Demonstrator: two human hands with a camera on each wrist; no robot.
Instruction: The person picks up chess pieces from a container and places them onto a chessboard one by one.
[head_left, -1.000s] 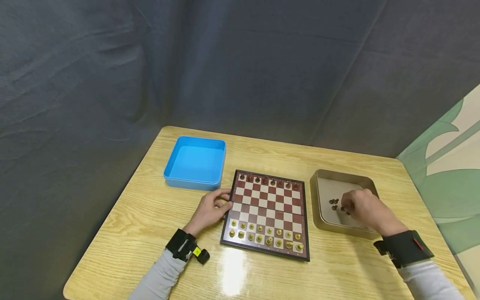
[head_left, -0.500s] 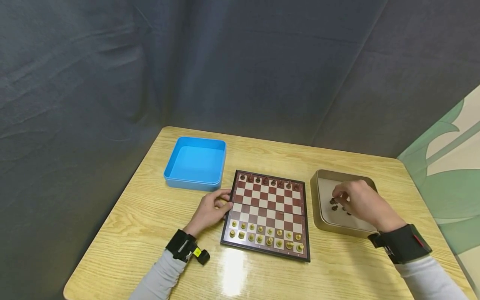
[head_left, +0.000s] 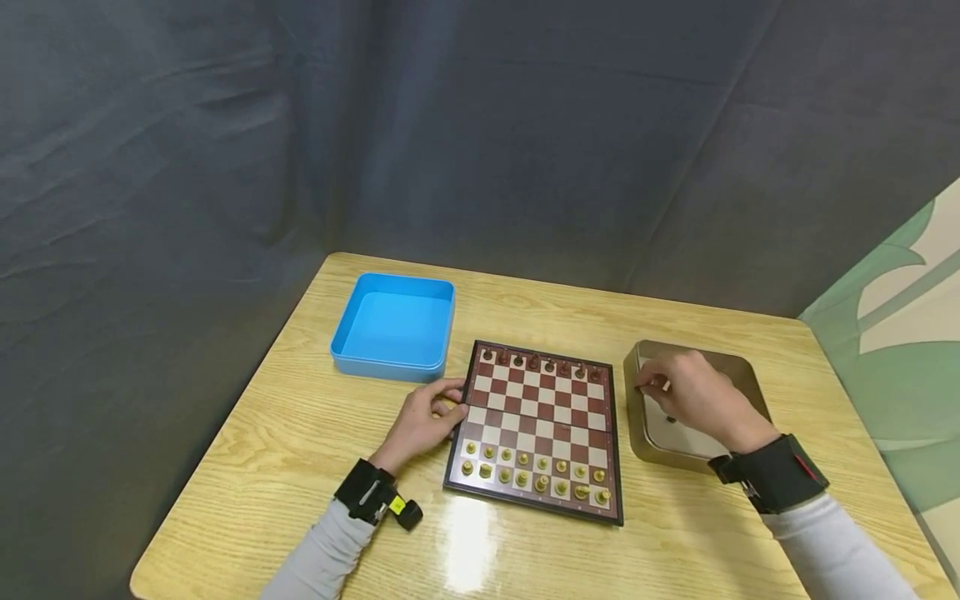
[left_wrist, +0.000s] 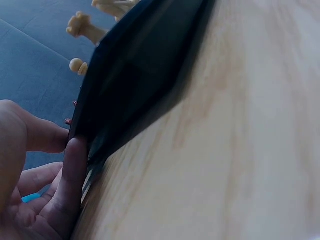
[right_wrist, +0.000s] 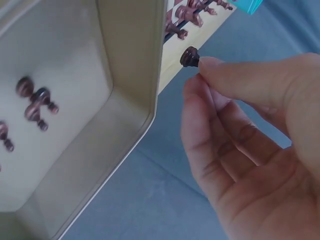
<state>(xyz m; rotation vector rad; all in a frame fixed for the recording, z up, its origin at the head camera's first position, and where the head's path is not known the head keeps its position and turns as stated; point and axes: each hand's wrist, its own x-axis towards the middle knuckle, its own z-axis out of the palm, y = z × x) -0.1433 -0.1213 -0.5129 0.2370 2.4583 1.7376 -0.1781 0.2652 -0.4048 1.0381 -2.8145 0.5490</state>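
Observation:
My left hand (head_left: 418, 422) holds the left edge of a chessboard (head_left: 536, 407), thumb and a finger pinching its rim (left_wrist: 79, 120). Pale chess pieces (head_left: 542, 482) stand in two rows at the board's near side. A single row of dark pieces (head_left: 534, 362) lines the far side. My right hand (head_left: 696, 397) is over the left wall of a gold-coloured tin (head_left: 663, 452). Between thumb and forefinger it pinches a dark pawn (right_wrist: 189, 57), base outward, the head hidden by the fingertips. Several more dark pawns (right_wrist: 35, 111) lie on the tin's floor.
A blue square box (head_left: 392, 325) sits at the back left of the wooden table (head_left: 300, 467), beyond the left hand. Dark grey curtain (head_left: 487, 150) hangs behind the table's far edge. The tin's raised wall (right_wrist: 134, 55) stands between its pawns and the board.
My right hand has moved left from the middle of the tin to its left wall, carrying a dark pawn. The left hand stays on the board's edge.

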